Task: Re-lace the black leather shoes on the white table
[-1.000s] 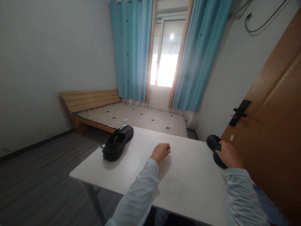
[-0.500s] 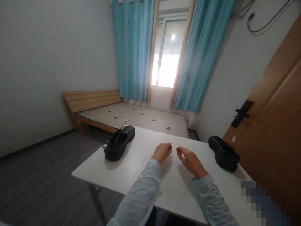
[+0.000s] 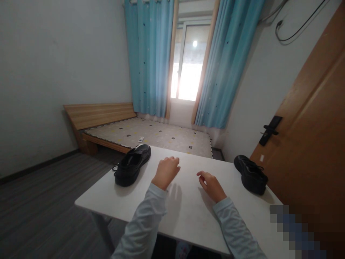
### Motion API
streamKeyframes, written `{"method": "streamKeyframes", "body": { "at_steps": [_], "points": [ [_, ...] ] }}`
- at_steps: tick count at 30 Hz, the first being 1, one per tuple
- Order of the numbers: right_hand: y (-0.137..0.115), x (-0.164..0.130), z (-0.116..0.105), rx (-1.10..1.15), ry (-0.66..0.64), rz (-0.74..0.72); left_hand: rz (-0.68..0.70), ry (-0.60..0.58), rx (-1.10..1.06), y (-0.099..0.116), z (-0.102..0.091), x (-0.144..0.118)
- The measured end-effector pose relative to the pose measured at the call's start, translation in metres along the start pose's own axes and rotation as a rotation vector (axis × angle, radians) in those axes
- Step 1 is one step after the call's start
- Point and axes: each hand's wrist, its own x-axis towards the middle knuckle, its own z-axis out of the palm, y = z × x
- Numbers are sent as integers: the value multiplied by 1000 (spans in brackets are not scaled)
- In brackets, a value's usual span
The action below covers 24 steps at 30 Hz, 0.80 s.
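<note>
Two black shoes lie on a white table [image 3: 188, 223]. The left shoe [image 3: 132, 166] stands near the table's left far corner, its opening facing up and a lace loop sticking out at its side. Along the right edge lies the other shoe [image 3: 251, 175], tipped on its side. My left hand [image 3: 166, 172] is raised over the table to the right of the left shoe, apart from it, fingers loosely spread and holding nothing. Over the middle of the table is my right hand [image 3: 211, 184], empty, with its fingers loosely bent and apart.
Beyond the table stands a low bed [image 3: 161, 138] with a patterned mattress and a small white remote [image 3: 141, 139] on it. A wooden door [image 3: 304, 144] with a black handle is close on the right. Blue curtains [image 3: 151, 61] frame the window.
My left hand has lifted and moved left, towards the left shoe, its fingers opening. My right hand stays nearly in place. The whole view has shifted slightly.
</note>
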Motion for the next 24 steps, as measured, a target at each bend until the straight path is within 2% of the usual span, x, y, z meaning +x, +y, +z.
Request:
{"method": "streamKeyframes", "body": {
  "at_steps": [4,7,10,16,20,24],
  "points": [
    [4,0,-2,5,26,6,-47,157,111,-39,-17,-26],
    [5,0,-4,8,46,14,-92,265,181,-70,-17,-42],
    [6,1,-4,13,62,26,-118,315,232,-96,-14,-57],
    [10,0,-2,13,77,28,-207,299,309,-125,-2,-75],
    [13,-1,-1,14,67,21,-220,220,307,-135,8,-75],
    [15,-3,0,18,57,27,-193,189,255,-141,8,-70]
  ]
}}
